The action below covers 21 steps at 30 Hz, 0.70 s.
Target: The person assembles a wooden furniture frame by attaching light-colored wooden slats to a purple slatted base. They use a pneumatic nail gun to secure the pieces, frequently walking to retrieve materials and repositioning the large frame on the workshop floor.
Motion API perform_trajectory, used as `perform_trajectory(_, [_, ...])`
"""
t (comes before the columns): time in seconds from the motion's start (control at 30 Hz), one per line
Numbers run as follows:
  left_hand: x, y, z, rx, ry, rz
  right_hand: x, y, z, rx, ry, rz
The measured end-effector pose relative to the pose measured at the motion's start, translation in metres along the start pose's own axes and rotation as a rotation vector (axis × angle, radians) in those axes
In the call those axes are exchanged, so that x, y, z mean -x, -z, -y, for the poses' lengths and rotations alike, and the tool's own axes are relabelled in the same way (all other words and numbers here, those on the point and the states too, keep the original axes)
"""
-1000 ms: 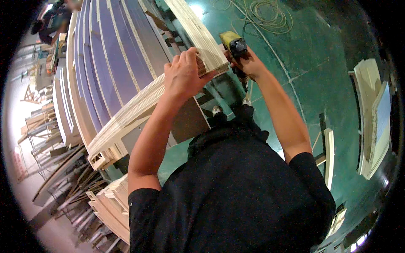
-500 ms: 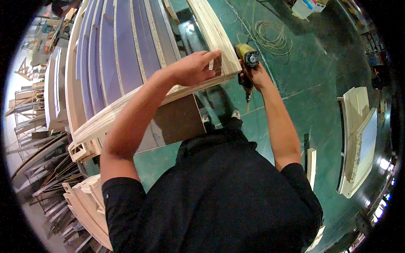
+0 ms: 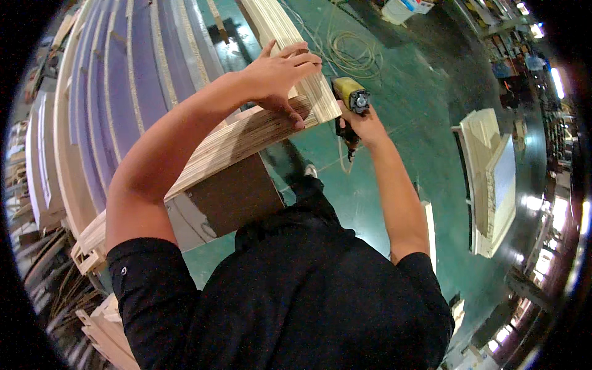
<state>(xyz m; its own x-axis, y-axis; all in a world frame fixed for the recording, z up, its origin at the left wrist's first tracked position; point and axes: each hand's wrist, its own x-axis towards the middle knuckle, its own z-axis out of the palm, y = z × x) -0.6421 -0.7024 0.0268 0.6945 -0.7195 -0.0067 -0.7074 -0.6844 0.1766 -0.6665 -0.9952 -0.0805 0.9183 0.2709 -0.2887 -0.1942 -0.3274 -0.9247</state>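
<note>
A large wooden frame of layered boards has its near right corner in front of me. My left hand lies over this corner, fingers spread across the right-hand beam and thumb on the near beam. It is open. Just right of the corner, my right hand is closed around a yellow and black nail gun. The tool's black nose points down past the beam end. Its tip appears apart from the wood.
Long purple-grey panels with pale strips fill the frame. Coiled hose lies on the green floor to the far right. Pale boards are stacked at right. A brown panel sits below the near beam. Timber pieces crowd the left side.
My left hand has shifted from the near corner onto the right-hand beam, its fingers spreading wider. The nail gun stays in my right hand beside the corner. The whole view has shifted.
</note>
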Motion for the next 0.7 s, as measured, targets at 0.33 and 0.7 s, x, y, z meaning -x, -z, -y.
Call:
perform_trajectory(0.33, [0.001, -0.013, 0.009, 0.08, -0.007, -0.124, 0.105, 0.005, 0.148, 0.169, -0.127, -0.02])
perform_trajectory(0.7, [0.0, -0.021, 0.015, 0.166, -0.002, -0.137, 0.088, -0.048, 0.178, 0.061, -0.276, 0.033])
